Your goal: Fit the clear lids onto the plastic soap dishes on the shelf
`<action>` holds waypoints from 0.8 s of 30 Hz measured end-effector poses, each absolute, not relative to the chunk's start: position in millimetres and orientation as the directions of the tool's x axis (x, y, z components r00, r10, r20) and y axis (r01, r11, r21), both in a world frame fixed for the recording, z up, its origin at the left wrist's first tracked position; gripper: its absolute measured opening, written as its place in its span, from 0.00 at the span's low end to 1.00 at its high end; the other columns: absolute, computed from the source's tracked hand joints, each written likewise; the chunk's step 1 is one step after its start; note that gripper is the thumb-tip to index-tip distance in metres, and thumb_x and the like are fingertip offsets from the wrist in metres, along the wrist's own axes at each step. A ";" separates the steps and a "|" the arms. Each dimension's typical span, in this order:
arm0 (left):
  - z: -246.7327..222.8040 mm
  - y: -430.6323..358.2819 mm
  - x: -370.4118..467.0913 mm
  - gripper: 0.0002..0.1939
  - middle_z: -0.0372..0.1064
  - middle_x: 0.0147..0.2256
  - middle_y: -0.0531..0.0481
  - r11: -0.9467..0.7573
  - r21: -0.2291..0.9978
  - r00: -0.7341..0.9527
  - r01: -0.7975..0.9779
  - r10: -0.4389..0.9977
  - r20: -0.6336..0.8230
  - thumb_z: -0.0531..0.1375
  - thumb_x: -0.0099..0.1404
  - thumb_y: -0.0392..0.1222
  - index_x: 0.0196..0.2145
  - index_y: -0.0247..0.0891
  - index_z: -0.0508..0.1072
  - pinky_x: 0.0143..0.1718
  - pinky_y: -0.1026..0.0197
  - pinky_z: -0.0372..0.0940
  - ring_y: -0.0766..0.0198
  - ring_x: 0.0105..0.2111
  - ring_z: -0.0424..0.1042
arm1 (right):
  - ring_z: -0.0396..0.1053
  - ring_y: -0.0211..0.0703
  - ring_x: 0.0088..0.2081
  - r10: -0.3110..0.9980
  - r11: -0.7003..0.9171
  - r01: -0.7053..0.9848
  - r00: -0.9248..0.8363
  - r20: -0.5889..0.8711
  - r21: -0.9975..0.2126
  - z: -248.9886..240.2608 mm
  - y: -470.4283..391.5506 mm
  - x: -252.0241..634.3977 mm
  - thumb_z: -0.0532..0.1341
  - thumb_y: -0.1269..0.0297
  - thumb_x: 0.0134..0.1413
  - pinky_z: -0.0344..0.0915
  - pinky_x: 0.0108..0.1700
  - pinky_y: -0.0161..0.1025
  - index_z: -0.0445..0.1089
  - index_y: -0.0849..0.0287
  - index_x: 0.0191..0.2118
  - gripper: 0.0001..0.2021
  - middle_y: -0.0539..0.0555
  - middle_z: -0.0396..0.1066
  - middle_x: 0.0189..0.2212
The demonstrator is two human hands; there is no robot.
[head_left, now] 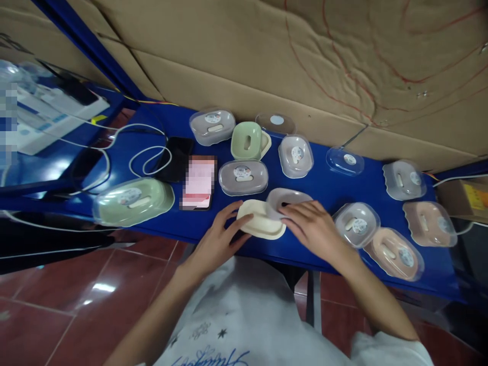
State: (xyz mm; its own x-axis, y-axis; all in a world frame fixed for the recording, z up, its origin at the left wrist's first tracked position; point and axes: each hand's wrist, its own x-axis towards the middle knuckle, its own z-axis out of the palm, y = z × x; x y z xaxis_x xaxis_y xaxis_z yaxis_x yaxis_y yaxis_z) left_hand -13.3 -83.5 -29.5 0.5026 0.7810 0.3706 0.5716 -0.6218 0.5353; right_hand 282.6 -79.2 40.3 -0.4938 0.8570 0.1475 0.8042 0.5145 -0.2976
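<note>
Both grasping | left hand point(223, 235) — cream tray point(267, 227) | right hand point(311, 224) — grey dish point(286, 196) | lidded box point(244, 179) beyond

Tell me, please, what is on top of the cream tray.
A grey dish in the right hand overlaps the cream tray, hiding its far right corner. The left hand hides part of the left side. Whether dish and tray touch cannot be seen.

The person wears a pale grey shirt point(259, 305) with a short, loose sleeve point(391, 349). Its front carries a small dark star point(222, 333), a fainter grey motif point(200, 330) and blue, slanting script point(215, 357).
</note>
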 end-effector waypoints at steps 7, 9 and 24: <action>-25.5 -65.1 -7.6 0.34 0.57 0.73 0.38 -0.718 0.455 0.618 0.527 0.691 0.375 0.65 0.75 0.36 0.73 0.49 0.61 0.69 0.36 0.67 0.42 0.74 0.58 | 0.71 0.52 0.65 0.808 0.589 0.769 -0.565 0.165 -0.250 13.2 -104.6 229.6 0.57 0.66 0.75 0.65 0.69 0.59 0.69 0.49 0.69 0.21 0.55 0.75 0.63; -24.9 -61.3 -8.9 0.30 0.63 0.71 0.40 -0.741 0.454 0.653 0.495 0.662 0.368 0.64 0.76 0.38 0.71 0.46 0.64 0.69 0.39 0.68 0.45 0.73 0.60 | 0.67 0.51 0.69 0.787 0.616 0.754 -0.602 0.135 -0.229 9.7 -106.5 233.9 0.56 0.71 0.75 0.59 0.73 0.63 0.66 0.48 0.71 0.25 0.53 0.72 0.66; -28.6 -66.5 -5.7 0.21 0.50 0.75 0.36 -0.643 0.581 0.583 0.500 0.746 0.323 0.66 0.75 0.42 0.62 0.44 0.70 0.66 0.36 0.71 0.41 0.73 0.59 | 0.58 0.57 0.74 0.996 0.086 0.992 -0.087 -0.014 -0.096 46.5 -10.9 386.2 0.52 0.63 0.75 0.60 0.72 0.62 0.59 0.54 0.75 0.27 0.61 0.60 0.74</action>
